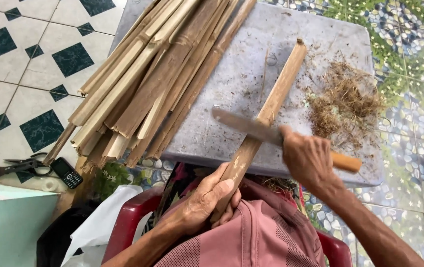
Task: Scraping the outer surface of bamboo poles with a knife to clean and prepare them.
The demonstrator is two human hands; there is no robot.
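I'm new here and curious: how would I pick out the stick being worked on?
Find the grey board on the floor. Left lies a pile of strips; right, a heap of shavings. The stick lies alone between them, held by the left hand, with the knife across it.

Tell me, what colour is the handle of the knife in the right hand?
The knife handle is orange-brown, seen in the head view beside the right hand.

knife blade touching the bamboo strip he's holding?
Yes: the knife in the right hand lies across the bamboo strip that the left hand grips.
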